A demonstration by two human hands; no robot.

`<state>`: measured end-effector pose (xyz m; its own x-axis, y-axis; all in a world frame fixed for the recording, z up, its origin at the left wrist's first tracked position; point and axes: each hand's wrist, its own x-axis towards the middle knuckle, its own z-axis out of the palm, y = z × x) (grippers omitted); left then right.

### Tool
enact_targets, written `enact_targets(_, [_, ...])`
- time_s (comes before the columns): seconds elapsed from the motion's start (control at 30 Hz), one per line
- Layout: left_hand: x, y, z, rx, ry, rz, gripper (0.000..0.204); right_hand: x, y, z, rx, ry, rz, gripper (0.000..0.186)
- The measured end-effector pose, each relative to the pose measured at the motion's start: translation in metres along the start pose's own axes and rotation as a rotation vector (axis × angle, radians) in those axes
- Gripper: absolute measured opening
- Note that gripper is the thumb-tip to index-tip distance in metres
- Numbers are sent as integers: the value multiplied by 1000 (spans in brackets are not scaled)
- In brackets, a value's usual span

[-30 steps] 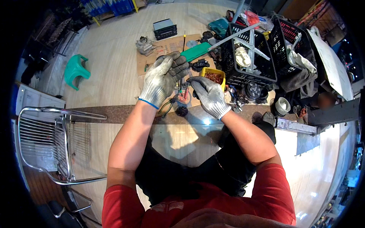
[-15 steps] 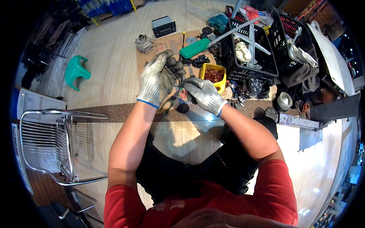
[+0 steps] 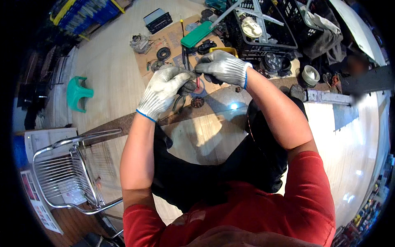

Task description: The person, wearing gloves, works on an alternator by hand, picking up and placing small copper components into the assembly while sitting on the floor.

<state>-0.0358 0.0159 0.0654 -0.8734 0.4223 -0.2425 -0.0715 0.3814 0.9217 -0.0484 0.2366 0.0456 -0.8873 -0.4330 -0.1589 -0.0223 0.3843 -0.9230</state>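
Note:
My left hand (image 3: 164,88) and my right hand (image 3: 224,67), both in whitish knit gloves with dark grey fingers, nearly meet over the cardboard sheet (image 3: 148,68). On both hands the fingers are bent inward and closed. Whatever sits between the fingertips is too small and covered to name. Just below the fingertips shows a small red piece (image 3: 198,82). Nearer me lies a round, dark, coppery part (image 3: 197,102). The right hand partly hides a yellow container (image 3: 224,50). Beyond the left hand are a black ring (image 3: 163,53) and a grey metal housing (image 3: 140,43).
A green case (image 3: 196,35) lies farther back, near a black box (image 3: 157,20). Black crates (image 3: 267,46) with metal parts stand at the right, beside a white slotted drum (image 3: 310,76). At the left are a green stool (image 3: 79,94) and a metal chair (image 3: 68,177).
My left fingers have drawn in toward the right hand's fingertips. The right hand now covers much of the yellow container. The whole view has shifted, showing more of the left side.

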Motion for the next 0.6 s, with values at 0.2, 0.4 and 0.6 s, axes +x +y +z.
enact_targets(0.2, [5, 0, 16, 290, 124, -35, 31, -5, -13, -1, -222, 146, -236, 30])
enact_targets(0.4, [13, 4, 26, -53, 328, -96, 30, 0, 4, 14, -403, 261, -468, 17])
enact_targets(0.6, [26, -26, 21, -711, 220, 25, 28, -1, 4, 34, -166, 324, -451, 19])
